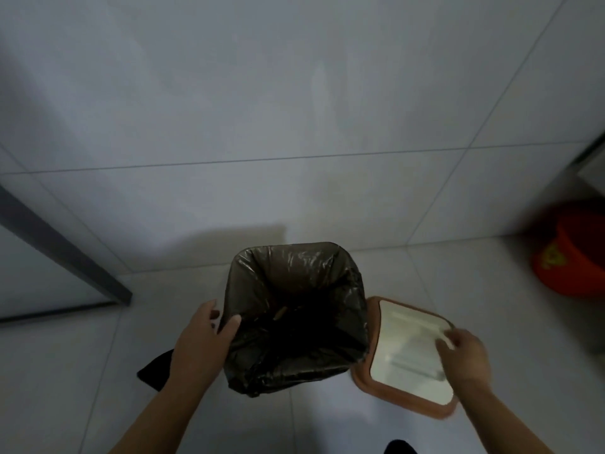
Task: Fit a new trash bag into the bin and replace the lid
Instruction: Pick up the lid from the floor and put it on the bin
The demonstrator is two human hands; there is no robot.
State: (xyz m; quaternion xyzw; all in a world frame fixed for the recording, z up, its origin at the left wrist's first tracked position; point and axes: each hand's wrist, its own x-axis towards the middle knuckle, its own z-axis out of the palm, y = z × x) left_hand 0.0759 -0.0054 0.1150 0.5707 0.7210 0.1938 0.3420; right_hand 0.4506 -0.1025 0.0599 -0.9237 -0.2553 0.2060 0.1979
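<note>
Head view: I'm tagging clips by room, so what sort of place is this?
Probably a bathroom or utility corner: tiled wall and floor, an orange bucket, a lined bin.

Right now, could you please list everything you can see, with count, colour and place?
bin: one, hidden under the bag, centre floor by the wall
bag: one, black, lining the bin, folded over its rim
lid: one, brown frame with pale panel, on the floor right of the bin
bucket: one, orange-red, far right
dark scrap: one, black, floor left of the bin
left hand: one, gripping the bag's rim
right hand: one, blurred, at the lid's far edge
</note>
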